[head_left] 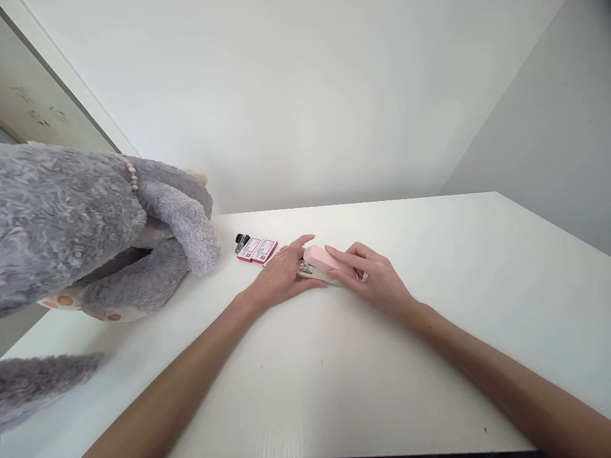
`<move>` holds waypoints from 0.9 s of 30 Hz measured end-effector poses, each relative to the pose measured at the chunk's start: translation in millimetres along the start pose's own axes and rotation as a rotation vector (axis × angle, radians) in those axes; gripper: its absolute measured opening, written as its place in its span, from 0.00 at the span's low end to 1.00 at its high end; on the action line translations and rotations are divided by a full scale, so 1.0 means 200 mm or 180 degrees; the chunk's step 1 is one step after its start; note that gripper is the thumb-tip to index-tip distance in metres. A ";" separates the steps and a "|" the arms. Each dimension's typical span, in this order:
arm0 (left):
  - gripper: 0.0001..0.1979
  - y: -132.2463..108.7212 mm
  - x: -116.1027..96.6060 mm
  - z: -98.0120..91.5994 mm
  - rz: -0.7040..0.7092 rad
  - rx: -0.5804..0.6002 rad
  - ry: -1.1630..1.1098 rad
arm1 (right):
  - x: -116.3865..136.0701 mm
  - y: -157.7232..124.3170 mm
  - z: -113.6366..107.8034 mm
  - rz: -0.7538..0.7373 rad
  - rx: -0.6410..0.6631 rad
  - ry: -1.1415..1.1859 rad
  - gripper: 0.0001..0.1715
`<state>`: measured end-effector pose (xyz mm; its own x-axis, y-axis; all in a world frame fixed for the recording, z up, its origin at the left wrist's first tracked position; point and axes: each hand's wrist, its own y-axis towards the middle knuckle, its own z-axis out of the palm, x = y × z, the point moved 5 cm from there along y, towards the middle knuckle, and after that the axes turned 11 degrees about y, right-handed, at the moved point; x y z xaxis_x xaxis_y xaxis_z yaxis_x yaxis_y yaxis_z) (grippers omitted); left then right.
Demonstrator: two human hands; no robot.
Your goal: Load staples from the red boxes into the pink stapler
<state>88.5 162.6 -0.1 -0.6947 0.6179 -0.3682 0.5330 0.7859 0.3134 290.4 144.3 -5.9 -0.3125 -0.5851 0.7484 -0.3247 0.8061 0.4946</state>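
Near the middle of the white table, my right hand (377, 273) grips a smooth pink oblong object (328, 259) between thumb and fingers. Beneath it lies a flat, pale case (315, 273) with small dark and silvery contents showing at its left end. My left hand (286, 277) holds the left end of this case, with the thumb along the near edge and the index finger reaching past the far side. The pink object covers part of the case, and my fingers hide its ends.
Two small red-and-white boxes (258, 250) lie left of my left hand, beside a small black and grey item (242, 242). A large grey plush toy (167, 222) fills the left side of the white table (453, 254). A wall rises behind.
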 end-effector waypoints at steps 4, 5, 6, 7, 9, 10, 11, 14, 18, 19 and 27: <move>0.44 0.00 -0.01 -0.01 -0.0020 -0.0044 0.0084 | 0.00 0.00 0.01 -0.0003 0.0047 -0.0071 0.24; 0.43 0.00 -0.01 -0.01 -0.0027 -0.0073 0.0135 | 0.00 0.00 0.01 -0.0007 0.0061 -0.0074 0.24; 0.42 0.00 0.00 -0.01 -0.0040 -0.0102 0.0195 | 0.01 0.00 0.01 -0.0010 0.0072 -0.0069 0.25; 0.42 0.00 0.00 -0.01 -0.0060 -0.0134 0.0262 | 0.01 0.00 0.01 -0.0015 0.0076 -0.0053 0.25; 0.41 -0.01 0.02 0.00 -0.0124 -0.0227 0.0387 | 0.01 0.00 0.01 -0.0031 0.0066 0.0008 0.24; 0.42 -0.01 0.02 -0.01 -0.0158 -0.0282 0.0433 | 0.01 0.00 0.01 -0.0038 0.0058 0.0042 0.24; 0.42 -0.01 0.03 -0.01 -0.0176 -0.0340 0.0466 | 0.01 0.00 0.01 -0.0045 0.0046 0.0072 0.23; 0.36 0.00 0.02 -0.01 -0.0047 -0.0417 0.0559 | 0.00 -0.01 0.01 -0.0065 0.0053 0.0111 0.21; 0.24 0.00 0.00 -0.04 0.0090 -0.0650 0.0823 | 0.01 0.00 0.00 -0.0054 0.0049 0.0112 0.22; 0.22 0.00 -0.01 -0.05 0.0087 -0.0801 0.0910 | 0.01 0.00 0.00 -0.0029 0.0032 0.0120 0.24; 0.13 -0.01 -0.03 -0.09 0.0131 -0.1864 0.1513 | -0.02 -0.01 0.01 0.0103 0.0064 -0.0025 0.31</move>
<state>82.9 155.9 18.3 -0.8840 0.4666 0.0296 0.3115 0.5406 0.7815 290.4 145.3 -10.5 -0.3300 -0.5595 0.7603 -0.3321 0.8228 0.4612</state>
